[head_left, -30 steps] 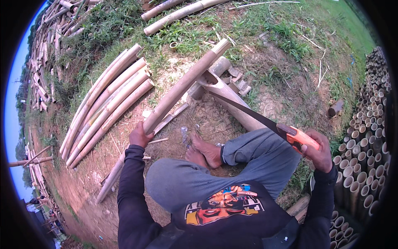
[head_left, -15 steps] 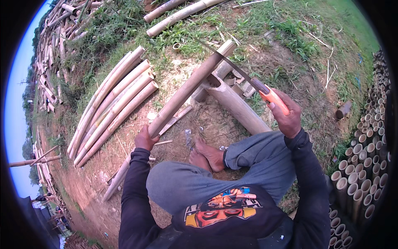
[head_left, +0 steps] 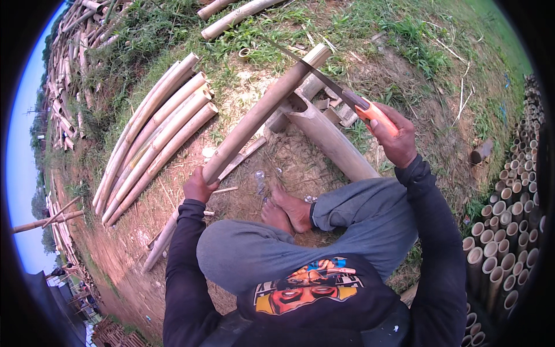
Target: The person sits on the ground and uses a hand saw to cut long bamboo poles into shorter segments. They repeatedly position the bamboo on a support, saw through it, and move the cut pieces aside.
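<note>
A bamboo pole (head_left: 263, 110) slants from my left knee up to the far middle. My left hand (head_left: 200, 185) is wrapped round its near end. My right hand (head_left: 398, 136) grips the orange handle of a hand saw (head_left: 341, 92). The saw's dark blade lies across the pole close to its far end, and its tip sticks out beyond the left side. Beneath the pole's far part is a thicker bamboo piece (head_left: 332, 141) with a notched, hollow end, its near end by my right leg. Whether the blade has cut in is too small to tell.
Several bamboo poles (head_left: 156, 136) lie side by side on the left. Short offcuts (head_left: 341, 113) sit behind the notched piece. Stacked cut bamboo tubes (head_left: 503, 248) fill the right edge. My bare feet (head_left: 292, 211) rest on the dirt. A large bamboo heap (head_left: 66, 75) stands far left.
The saw and my right hand have slid a little forward and left across the pole. My left hand keeps its grip. The whole view has shifted slightly.
</note>
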Demonstrator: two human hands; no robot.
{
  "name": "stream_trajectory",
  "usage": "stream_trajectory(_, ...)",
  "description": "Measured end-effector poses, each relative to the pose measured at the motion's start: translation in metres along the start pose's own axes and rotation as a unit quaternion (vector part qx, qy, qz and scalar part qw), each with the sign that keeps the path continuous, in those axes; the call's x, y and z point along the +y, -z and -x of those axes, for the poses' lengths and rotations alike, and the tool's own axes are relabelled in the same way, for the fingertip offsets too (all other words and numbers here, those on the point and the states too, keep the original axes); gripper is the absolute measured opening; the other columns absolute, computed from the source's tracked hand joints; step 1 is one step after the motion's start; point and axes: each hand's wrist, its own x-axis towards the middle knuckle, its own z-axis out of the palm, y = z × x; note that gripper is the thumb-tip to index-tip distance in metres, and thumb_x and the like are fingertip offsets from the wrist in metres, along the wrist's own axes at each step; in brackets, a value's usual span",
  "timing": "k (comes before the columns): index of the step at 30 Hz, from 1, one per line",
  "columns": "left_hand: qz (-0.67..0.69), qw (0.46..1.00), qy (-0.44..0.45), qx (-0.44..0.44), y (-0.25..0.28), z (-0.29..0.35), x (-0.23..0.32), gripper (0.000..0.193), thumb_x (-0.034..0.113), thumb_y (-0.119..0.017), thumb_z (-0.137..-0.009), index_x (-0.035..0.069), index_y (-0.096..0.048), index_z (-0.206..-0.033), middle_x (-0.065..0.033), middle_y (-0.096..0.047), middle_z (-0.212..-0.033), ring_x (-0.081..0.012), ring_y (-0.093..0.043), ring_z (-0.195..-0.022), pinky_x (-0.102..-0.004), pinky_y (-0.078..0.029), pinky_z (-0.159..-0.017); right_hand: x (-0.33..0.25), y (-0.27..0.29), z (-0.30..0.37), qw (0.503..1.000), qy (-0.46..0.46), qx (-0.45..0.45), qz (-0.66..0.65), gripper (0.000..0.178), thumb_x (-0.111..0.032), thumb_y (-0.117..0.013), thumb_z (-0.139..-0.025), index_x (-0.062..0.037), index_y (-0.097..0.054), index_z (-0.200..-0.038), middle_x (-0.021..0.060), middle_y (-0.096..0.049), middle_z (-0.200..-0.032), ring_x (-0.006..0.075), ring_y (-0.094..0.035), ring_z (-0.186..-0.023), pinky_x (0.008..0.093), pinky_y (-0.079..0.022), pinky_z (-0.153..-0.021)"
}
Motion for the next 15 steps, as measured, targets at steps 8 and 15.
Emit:
stream_trajectory(8, 0.015, 1.000, 0.011, -0.014, 0.002, -0.001, -0.001, 0.066, 0.048, -0.092, -0.076, 0.012, -0.058, -0.119, -0.0182, -0.075, -0.092, -0.0398, -0.076, -0.081, -0.0512, -0.059, -0.071, 0.003, 0.011, 0.010, 0.998, -0.051, 0.016, -0.034, 0.039, -0.007, -0.068, -0.101, 0.0048, -0.067, -0.138, 0.0113, -0.076, -0.122, 0.0146, -0.071, -0.110, 0.0289, -0.057, -0.094)
stream_trajectory(15, 0.015, 0.999, -0.005, -0.028, -0.005, 0.020, 0.004, 0.070, 0.051, -0.095, -0.073, 0.011, -0.060, -0.120, -0.0177, -0.075, -0.093, -0.0396, -0.076, -0.086, -0.0506, -0.059, -0.073, 0.011, 0.009, 0.016, 0.999, 0.013, 0.006, -0.036, 0.039, -0.007, -0.068, -0.101, 0.0044, -0.067, -0.138, 0.0118, -0.075, -0.123, 0.0159, -0.071, -0.109, 0.0301, -0.058, -0.093)
